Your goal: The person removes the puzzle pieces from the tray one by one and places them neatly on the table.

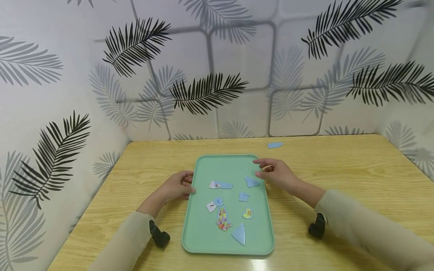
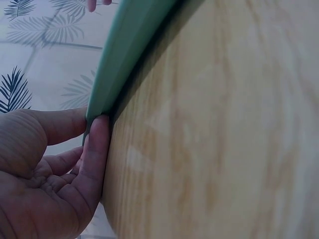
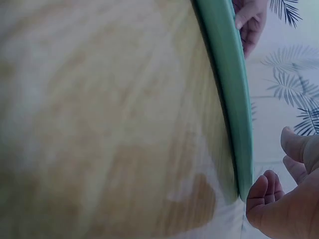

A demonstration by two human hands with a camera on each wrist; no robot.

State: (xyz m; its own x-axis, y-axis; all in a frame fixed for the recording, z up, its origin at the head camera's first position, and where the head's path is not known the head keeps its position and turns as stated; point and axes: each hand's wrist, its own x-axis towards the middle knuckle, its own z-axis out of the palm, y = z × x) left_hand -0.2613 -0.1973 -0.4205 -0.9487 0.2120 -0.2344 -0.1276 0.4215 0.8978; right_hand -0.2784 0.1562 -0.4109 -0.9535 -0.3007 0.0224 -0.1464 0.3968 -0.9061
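A green tray point(image 1: 223, 246) lies on the wooden table with several cut-out pieces on it, possibly jigsaw pieces. My left hand point(image 1: 178, 185) pinches the tray's left rim; in the left wrist view the thumb and a finger point(image 2: 94, 154) meet at that rim. Over the upper right edge, my right hand point(image 1: 276, 174) hovers with loosely bent fingers and holds nothing. A blue wedge piece point(image 1: 252, 182) lies nearest to it. Lower down are a multicoloured piece point(image 1: 223, 219), a white-and-blue piece point(image 1: 214, 204), a yellowish piece point(image 1: 248, 213) and another blue wedge point(image 1: 239, 234).
A blue piece point(image 1: 275, 145) lies on the table point(image 1: 322, 162) near its back edge, outside the tray. Behind the table stands a wall point(image 1: 237, 113) with a leaf pattern. Small black devices point(image 1: 159, 235) are strapped to both wrists.
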